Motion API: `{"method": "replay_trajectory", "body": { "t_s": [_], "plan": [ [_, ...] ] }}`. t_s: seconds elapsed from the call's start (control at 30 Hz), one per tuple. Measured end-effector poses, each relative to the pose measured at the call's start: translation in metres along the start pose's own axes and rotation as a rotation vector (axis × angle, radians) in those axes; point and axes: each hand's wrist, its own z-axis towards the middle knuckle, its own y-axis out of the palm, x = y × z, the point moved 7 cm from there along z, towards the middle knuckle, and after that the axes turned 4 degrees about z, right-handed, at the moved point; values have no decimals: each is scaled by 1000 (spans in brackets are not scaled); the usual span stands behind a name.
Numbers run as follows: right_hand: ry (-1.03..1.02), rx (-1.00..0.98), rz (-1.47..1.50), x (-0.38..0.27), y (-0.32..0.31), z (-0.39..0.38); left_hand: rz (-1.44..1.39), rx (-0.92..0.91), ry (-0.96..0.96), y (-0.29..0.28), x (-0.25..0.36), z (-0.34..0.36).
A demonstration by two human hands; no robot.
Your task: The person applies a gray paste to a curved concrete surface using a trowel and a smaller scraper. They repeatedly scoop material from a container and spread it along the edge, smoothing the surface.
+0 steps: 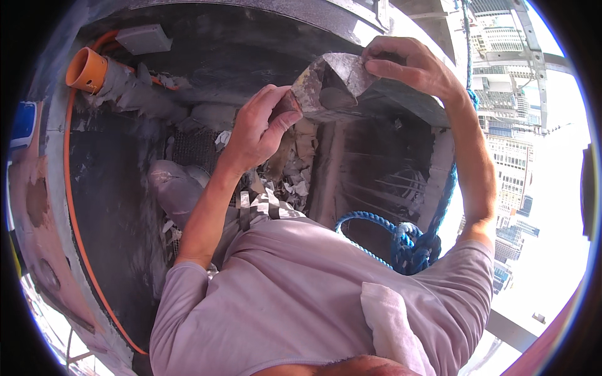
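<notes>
My left hand is closed around the reddish-brown handle of a wide grey scraper, whose blade is caked with dried grey material. My right hand reaches over from the right. Its fingertips pinch the blade's upper right corner. Under that hand a dark flat slab runs off to the right; I cannot tell whether the hand also holds it. Both hands are raised in front of a dark curved wall.
An orange pipe end wrapped in grey sticks out at upper left, with an orange cable curving down the wall. Torn scraps lie below the hands. A knotted blue rope hangs at right. City towers show far below.
</notes>
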Motion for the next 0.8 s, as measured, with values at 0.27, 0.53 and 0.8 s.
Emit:
{"method": "replay_trajectory", "body": {
  "t_s": [0.27,0.53,0.8],
  "plan": [
    [277,321,-329,123,-79,-55,136,-67,-88,-8,-44,-31],
    [144,312,-268,73,-44,7,182,-118,-308,12,-83,-112],
    [223,219,-439,60,-38,27,151,-96,-425,11,-100,-144]
  ]
}}
